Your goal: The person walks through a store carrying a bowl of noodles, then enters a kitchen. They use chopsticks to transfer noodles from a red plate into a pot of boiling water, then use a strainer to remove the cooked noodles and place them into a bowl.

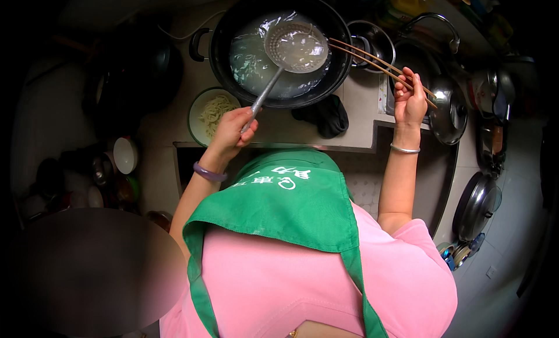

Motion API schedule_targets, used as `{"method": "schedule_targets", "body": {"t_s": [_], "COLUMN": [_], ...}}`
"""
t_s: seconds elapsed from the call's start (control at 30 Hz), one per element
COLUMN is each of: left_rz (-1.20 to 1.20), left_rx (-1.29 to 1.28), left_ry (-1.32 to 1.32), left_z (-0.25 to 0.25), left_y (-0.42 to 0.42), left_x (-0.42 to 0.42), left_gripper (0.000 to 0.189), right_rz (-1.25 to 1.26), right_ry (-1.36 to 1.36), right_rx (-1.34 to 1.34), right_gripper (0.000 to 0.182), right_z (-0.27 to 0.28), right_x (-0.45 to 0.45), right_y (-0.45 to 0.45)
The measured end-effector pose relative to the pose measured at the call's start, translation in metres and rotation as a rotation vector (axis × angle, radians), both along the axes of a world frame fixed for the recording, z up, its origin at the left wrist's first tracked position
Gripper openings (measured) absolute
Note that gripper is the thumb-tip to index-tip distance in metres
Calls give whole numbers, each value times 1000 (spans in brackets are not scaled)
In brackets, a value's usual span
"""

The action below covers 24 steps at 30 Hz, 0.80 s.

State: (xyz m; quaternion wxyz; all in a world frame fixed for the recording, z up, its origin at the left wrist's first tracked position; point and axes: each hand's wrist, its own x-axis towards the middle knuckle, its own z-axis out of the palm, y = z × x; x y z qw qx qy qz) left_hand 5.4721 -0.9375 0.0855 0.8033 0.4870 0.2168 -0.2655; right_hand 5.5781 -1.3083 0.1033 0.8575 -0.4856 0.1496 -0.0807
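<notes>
My left hand [236,130] grips the handle of a perforated metal skimmer [297,47], whose bowl is over the cloudy liquid in a large black pan [279,103]. A few pale strands lie at the skimmer's bowl. In my right hand [410,97] is a pair of wooden chopsticks [375,63], their tips at the pan's right inner wall, right of the skimmer. A green-rimmed white bowl [195,124] with pale noodles [216,113] stands beside my left hand, partly hidden by it.
A dark cloth [329,119] lies below the pan. Right of the pan are a metal pot [382,36], a sink with a curved faucet [454,43] and a glass lid [450,115]. More lidded cookware [476,207] stands at far right, a white bowl [125,155] at left.
</notes>
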Motion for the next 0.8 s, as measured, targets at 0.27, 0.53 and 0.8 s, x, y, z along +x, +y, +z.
{"method": "schedule_targets", "body": {"t_s": [0.27,0.53,0.8], "left_rz": [-7,-312,-416], "left_rx": [357,874,707], "left_ry": [-138,-218,-124], "left_z": [32,73,65], "left_y": [55,103,94], "left_x": [-4,13,28], "left_gripper": [21,25,26], "right_rz": [12,37,26], "right_ry": [-5,-9,-9], "right_rx": [-11,-18,-10], "right_gripper": [28,28,27], "right_z": [2,5,3], "right_x": [-2,-2,-5], "right_y": [0,6,1]}}
